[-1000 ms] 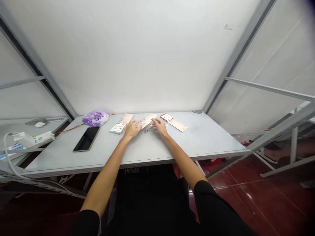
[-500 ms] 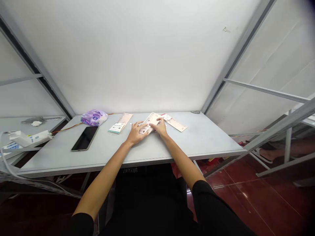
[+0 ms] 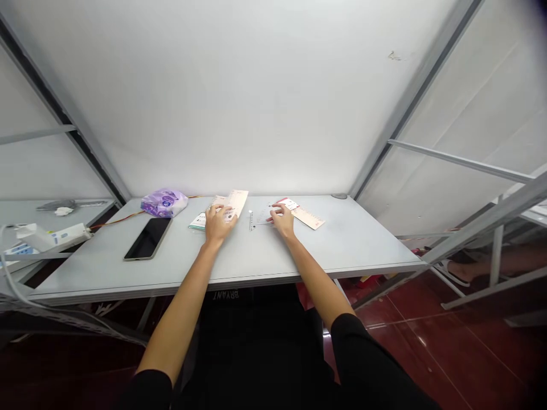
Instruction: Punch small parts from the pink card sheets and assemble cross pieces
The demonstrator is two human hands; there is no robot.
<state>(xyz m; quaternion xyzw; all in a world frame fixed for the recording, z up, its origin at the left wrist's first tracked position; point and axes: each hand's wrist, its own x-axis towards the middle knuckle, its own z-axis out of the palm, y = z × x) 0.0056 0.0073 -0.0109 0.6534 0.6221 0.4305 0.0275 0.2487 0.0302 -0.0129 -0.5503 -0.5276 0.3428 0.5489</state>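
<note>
My left hand (image 3: pixel 219 224) grips a pale paper sleeve (image 3: pixel 236 202), which tilts up past its fingertips and partly covers a small white card with a teal edge (image 3: pixel 197 221). My right hand (image 3: pixel 281 220) presses on a clear plastic ruler (image 3: pixel 259 217) marked with dark scale lines. Just right of that hand lies a cream ruler-shaped card (image 3: pixel 308 217) with a red-and-white label (image 3: pixel 288 204) at its near end. The fingers of my right hand nearly reach the label.
A black smartphone (image 3: pixel 148 239) lies face up left of my hands, beyond it a purple plastic packet (image 3: pixel 164 203). An orange wire (image 3: pixel 115 219) runs to a white power strip (image 3: pixel 53 234) at left. Metal frame bars flank the white table (image 3: pixel 342 239).
My hands have separated. The left has carried the pale sleeve leftward, while the clear ruler now lies apart from it under my right hand.
</note>
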